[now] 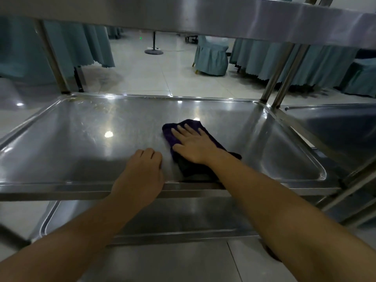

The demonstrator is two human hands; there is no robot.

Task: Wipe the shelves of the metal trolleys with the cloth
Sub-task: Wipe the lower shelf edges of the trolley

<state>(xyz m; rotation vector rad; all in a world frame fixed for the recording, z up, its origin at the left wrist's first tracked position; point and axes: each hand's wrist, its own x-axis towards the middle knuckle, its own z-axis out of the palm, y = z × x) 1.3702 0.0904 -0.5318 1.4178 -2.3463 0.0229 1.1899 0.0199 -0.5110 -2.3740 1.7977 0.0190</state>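
The right hand [191, 144] lies flat on a dark purple cloth [188, 167], fingers straight and slightly spread, palm pressing it down onto the middle shelf [91, 139] of a stainless steel trolley. The cloth is folded into a rough oblong; its far end shows just past the fingertips and its near end runs back under the wrist to the shelf's front rim. Just to the left of it, close but not touching the cloth, the left hand [142, 171] rests on the bare metal with its fingers curled under into a loose fist; nothing shows in its grasp. Above both hands runs the edge of the upper shelf [203, 15], and beneath the forearms sits the lower shelf [162, 218]. To the right of the right hand, beyond the upright posts [284, 72], a shelf of a second trolley [335, 123] stands alongside. Far beyond the hands are a pale tiled floor [142, 74], a chair in a teal cover [211, 58] and teal tablecloths [305, 64]
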